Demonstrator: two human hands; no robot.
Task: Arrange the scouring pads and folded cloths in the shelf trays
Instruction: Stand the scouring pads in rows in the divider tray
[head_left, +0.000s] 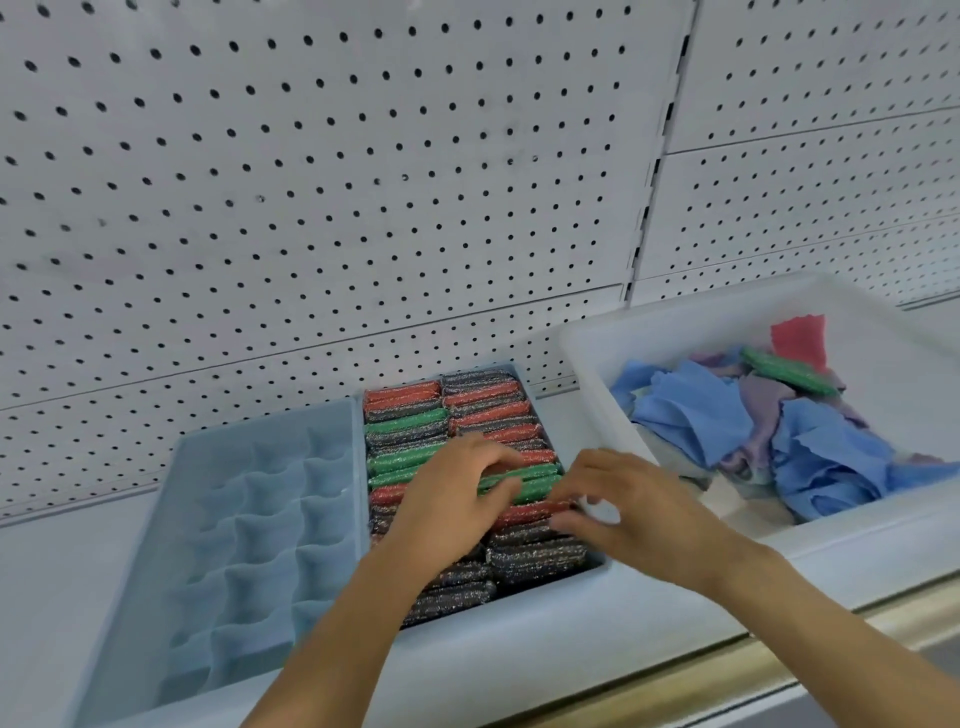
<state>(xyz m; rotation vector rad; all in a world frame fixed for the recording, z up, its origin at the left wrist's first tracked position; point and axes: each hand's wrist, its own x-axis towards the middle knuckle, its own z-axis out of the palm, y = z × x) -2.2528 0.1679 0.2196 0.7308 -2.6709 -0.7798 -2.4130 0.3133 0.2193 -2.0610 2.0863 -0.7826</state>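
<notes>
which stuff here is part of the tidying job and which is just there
Job: scouring pads, blue tray, divided tray, cloths, white tub, stray green pad, left hand, right hand.

Just there: pegboard, shelf.

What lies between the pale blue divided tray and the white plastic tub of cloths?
In the head view, the blue tray packed with glittery scouring pads sits between the divided tray and the white tub.

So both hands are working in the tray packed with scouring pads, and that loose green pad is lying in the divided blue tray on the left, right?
Not quite. In the head view the loose green pad lies on the cloths in the white bin on the right. Both hands, left hand and right hand, are indeed in the pad tray.
</notes>
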